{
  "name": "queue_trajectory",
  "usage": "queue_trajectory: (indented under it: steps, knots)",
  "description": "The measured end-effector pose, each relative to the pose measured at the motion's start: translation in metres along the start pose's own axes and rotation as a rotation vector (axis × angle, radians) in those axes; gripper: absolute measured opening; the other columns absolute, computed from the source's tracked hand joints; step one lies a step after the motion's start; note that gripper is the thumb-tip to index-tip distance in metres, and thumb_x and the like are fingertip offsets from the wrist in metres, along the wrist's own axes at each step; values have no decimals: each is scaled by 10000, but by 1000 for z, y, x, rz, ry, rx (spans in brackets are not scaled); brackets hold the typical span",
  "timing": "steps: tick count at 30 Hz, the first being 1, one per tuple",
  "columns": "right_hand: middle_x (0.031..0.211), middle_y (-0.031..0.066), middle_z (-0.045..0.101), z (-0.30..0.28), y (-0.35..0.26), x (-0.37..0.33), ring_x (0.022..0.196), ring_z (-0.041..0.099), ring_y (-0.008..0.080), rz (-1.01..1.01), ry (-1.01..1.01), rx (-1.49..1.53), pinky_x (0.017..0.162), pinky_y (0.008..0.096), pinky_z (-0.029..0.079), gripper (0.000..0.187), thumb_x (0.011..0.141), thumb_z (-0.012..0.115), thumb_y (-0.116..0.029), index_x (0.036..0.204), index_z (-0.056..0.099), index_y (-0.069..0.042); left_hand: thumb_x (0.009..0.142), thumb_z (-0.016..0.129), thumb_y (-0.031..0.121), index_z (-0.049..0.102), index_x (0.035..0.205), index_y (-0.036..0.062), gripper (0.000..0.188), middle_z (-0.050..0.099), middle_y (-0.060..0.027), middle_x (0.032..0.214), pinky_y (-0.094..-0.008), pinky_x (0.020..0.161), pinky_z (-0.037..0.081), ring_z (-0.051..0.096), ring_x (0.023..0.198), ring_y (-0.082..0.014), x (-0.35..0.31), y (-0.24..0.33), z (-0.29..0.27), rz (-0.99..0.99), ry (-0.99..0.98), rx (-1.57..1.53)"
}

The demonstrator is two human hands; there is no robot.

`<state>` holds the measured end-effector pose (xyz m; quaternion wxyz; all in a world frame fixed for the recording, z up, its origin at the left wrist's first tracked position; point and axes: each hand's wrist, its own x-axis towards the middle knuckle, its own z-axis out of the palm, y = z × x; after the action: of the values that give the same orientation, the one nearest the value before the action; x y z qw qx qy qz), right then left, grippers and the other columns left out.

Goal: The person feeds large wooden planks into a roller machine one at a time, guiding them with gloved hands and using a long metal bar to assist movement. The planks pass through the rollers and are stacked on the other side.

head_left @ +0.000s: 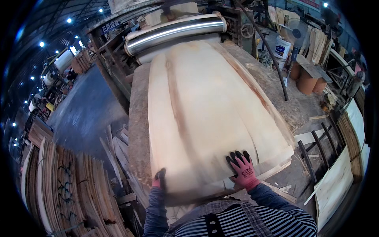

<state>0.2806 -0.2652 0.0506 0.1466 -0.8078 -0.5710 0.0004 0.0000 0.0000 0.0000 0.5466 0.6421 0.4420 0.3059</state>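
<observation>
A large pale veneer sheet [213,106] with brown streaks lies over a stack of similar sheets in front of me. Its far end reaches a shiny metal roller [177,33]. My right hand [242,170], in a pink glove with black fingertips, rests flat on the near right part of the sheet, fingers spread. At the sheet's near left edge is my left hand [159,178], gloved the same way. Its fingers are blurred and partly hidden, so their grip is unclear. The sheet's near edge is smeared by motion.
Stacked veneer bundles [75,185] stand at the lower left. To the right are a slanted dark pole [272,59], a white bucket [281,47], a fan [295,33] and a black metal rack [316,148]. Wood scraps [282,191] litter the floor near the stack.
</observation>
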Motion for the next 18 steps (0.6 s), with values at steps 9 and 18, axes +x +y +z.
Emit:
queue_trajectory:
  steps: [9,18]
  knots:
    - [1220,100,417,-13,-2,0,1152,331,311,-14,45,-21,995,479,205,656,561,691,-373,1150,499,-159,789,545,395,590,1006,13,441,610,-83,897,-285,732,435,558,798,-158,4,-9,10,-71,47,-120]
    - [1125,133,451,-8,-4,-4,1099,373,319,-51,181,15,953,511,251,658,464,718,-267,1072,519,-115,832,557,268,525,1084,-41,400,577,-89,1036,-232,800,429,539,926,-136,-13,22,15,-115,48,-117]
